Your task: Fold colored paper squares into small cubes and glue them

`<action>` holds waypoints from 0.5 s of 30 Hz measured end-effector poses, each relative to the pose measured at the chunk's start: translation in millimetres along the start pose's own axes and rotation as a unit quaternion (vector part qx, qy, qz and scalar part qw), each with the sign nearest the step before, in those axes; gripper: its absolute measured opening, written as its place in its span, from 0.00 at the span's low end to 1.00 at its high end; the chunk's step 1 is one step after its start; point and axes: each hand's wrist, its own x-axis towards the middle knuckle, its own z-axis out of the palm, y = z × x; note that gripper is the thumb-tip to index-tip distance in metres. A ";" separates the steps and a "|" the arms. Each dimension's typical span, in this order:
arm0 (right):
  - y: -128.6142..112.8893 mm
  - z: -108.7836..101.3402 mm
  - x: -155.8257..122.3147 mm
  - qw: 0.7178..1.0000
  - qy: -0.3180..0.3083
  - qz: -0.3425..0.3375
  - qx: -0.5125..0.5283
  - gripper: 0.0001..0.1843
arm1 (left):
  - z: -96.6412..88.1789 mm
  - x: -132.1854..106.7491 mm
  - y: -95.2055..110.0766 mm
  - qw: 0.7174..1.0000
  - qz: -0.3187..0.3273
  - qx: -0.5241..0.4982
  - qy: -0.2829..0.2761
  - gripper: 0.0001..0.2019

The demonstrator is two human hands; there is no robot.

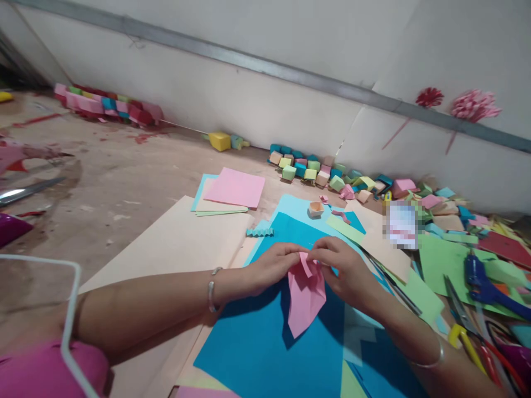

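Note:
A folded piece of pink paper (306,301) hangs between my two hands, its pointed end toward me. My left hand (271,268) pinches its upper left edge with the fingertips. From the other side my right hand (342,271) grips the top right, where a narrow flap stands up. Both hands are closed on the paper, and the fingertips partly hide its top edge. Beneath lies a large sheet of blue paper (265,342). Just beyond my left hand is a small pleated teal paper strip (260,232).
Pink square sheets (236,188) are stacked ahead. Many small folded paper boxes (309,166) line the wall. Scissors (467,320) and a blue glue gun (483,282) lie at right among paper scraps. Cream sheets (166,254) spread at left. Two paper flowers (475,105) lean on the wall.

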 end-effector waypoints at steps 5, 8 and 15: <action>-2.8 -11.8 -1.6 0.997 -0.036 -0.029 -0.062 0.17 | -3.5 4.3 -4.0 0.999 -0.033 -0.028 0.005 0.13; -5.5 -10.9 -1.8 0.997 -0.040 -0.031 -0.066 0.13 | -2.8 3.8 -4.5 1.000 -0.010 0.004 -0.003 0.16; -7.4 7.3 -1.9 0.991 0.009 0.052 -0.124 0.05 | 1.5 1.8 -6.2 0.983 0.100 0.148 0.032 0.09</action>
